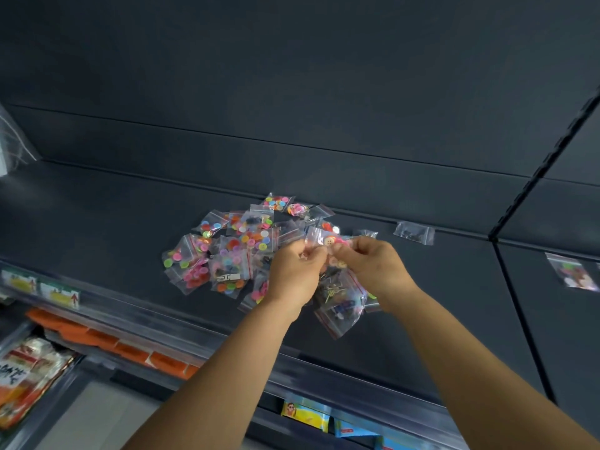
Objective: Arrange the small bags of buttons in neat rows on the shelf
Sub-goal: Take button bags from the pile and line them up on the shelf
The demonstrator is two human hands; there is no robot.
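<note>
A loose pile of small clear zip bags of coloured buttons lies in the middle of the dark shelf. Above the pile's right side both my hands meet. My left hand and my right hand pinch one small bag holding a cream button between their fingertips. More bags lie under my wrists. One bag with dark contents lies apart by the shelf's back edge. Another bag of buttons lies on the neighbouring shelf section to the right.
A dark back panel rises behind the shelf. A slotted upright divides the two sections. A clear price rail with labels runs along the front edge. Packaged goods and orange packs fill the shelf below. A large clear bag hangs at far left.
</note>
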